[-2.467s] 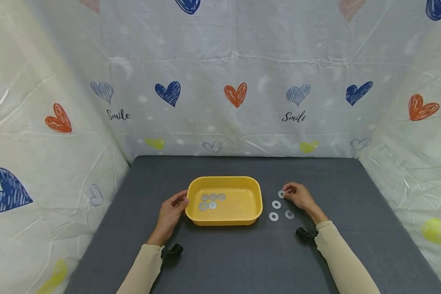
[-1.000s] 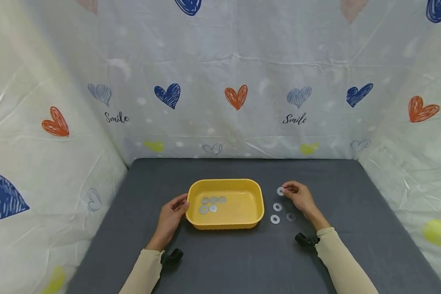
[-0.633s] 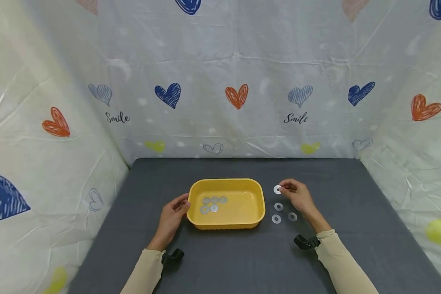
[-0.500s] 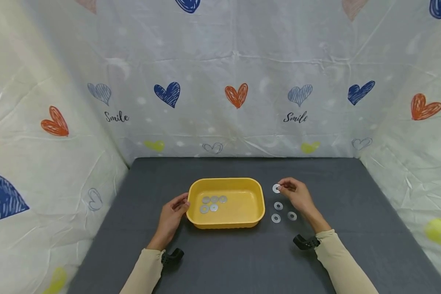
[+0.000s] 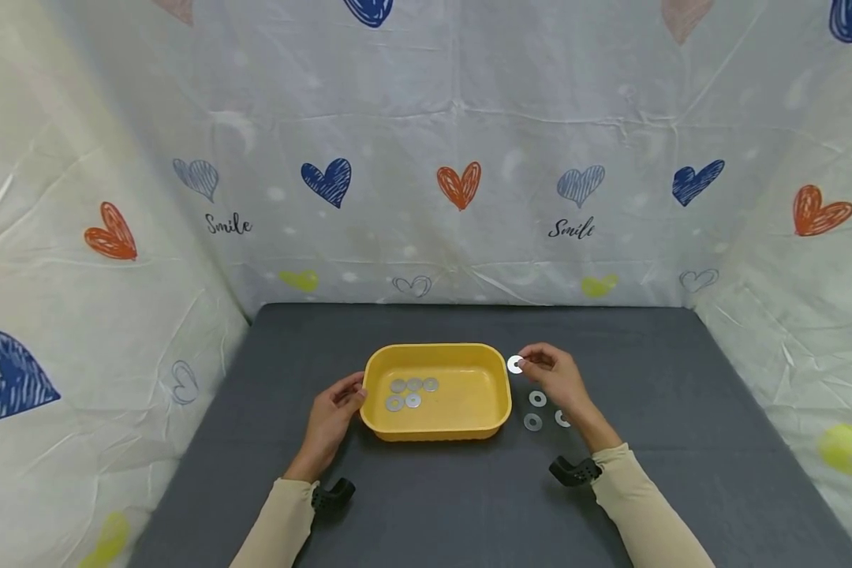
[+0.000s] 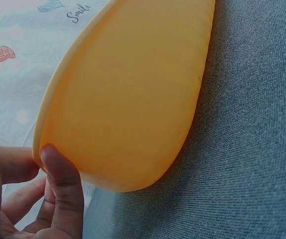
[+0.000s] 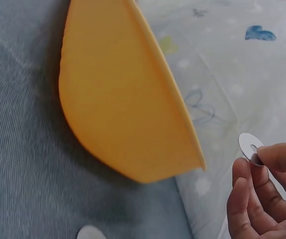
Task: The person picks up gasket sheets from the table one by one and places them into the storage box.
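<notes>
A yellow plastic tub (image 5: 468, 402) stands mid-table with several flat metal washers (image 5: 413, 401) lying in its left part. My left hand (image 5: 329, 418) pinches the tub's left rim between thumb and fingers, as the left wrist view also shows. Just off the tub's right rim, my right hand (image 5: 557, 379) holds one washer (image 7: 249, 144) between thumb and fingertip, raised and tilted. Below that hand, three more washers lie on the cloth: an upper one (image 5: 537, 398), a lower one (image 5: 532, 422), and a third (image 5: 562, 418) partly covered by the right wrist.
Dark grey cloth (image 5: 426, 505) covers the table. White sheeting printed with hearts (image 5: 457, 185) rises behind the table and along both sides. Each wrist carries a black camera mount, the left (image 5: 334, 494) and the right (image 5: 573, 472).
My right hand has lifted the washer off the cloth and carried it left towards the tub's right rim. The left hand keeps its grip on the tub, which has stayed in place.
</notes>
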{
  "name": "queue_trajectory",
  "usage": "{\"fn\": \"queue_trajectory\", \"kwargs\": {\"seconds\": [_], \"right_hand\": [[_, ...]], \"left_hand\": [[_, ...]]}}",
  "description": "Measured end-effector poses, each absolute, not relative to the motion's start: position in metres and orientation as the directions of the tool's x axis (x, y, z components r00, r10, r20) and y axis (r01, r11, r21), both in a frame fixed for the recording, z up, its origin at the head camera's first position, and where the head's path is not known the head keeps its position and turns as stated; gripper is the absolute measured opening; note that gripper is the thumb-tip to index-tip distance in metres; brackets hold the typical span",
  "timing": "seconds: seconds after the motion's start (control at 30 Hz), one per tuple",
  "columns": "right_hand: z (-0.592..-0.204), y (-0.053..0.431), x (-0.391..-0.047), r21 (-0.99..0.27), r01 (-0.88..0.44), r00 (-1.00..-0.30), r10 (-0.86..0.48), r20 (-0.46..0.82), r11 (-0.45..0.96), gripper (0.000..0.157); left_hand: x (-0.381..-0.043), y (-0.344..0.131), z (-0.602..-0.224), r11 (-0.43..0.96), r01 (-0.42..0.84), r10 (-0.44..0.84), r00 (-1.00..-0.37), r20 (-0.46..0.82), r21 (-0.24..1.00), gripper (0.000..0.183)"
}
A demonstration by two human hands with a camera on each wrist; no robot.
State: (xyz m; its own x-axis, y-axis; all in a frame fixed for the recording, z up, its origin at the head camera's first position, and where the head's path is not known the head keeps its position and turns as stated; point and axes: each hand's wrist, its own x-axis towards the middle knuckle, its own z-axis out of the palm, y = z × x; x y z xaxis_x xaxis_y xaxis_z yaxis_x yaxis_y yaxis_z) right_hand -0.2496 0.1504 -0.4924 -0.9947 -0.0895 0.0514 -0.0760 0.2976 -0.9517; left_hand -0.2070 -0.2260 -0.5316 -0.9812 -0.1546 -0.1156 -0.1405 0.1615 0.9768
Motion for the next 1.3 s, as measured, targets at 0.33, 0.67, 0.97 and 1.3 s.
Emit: {"fn": "queue_trajectory", "kwargs": {"seconds": [0.33, 0.67, 0.97, 1.3], "right_hand": [[-0.482, 0.131, -0.247, -0.971, -0.078, -0.989, -0.142, 0.047, 0.225, 0.022], [-0.479, 0.116, -0.251, -0.98, -0.063, -0.984, -0.174, 0.029, 0.189, 0.024], [-0.479, 0.101, -0.252, -0.99, -0.027, -0.977, -0.212, -0.003, 0.139, 0.022], [-0.479, 0.083, -0.255, -0.997, 0.042, -0.972, -0.228, -0.057, 0.067, 0.019]], "left_hand": [[-0.205, -0.227, -0.53, 0.165, -0.128, -0.155, -0.983, -0.102, 0.978, 0.039], [-0.209, -0.226, -0.527, 0.205, -0.135, -0.149, -0.983, -0.105, 0.97, 0.04], [-0.208, -0.225, -0.525, 0.203, -0.146, -0.156, -0.981, -0.116, 0.968, 0.039], [-0.207, -0.225, -0.526, 0.197, -0.153, -0.165, -0.979, -0.121, 0.968, 0.039]]}}
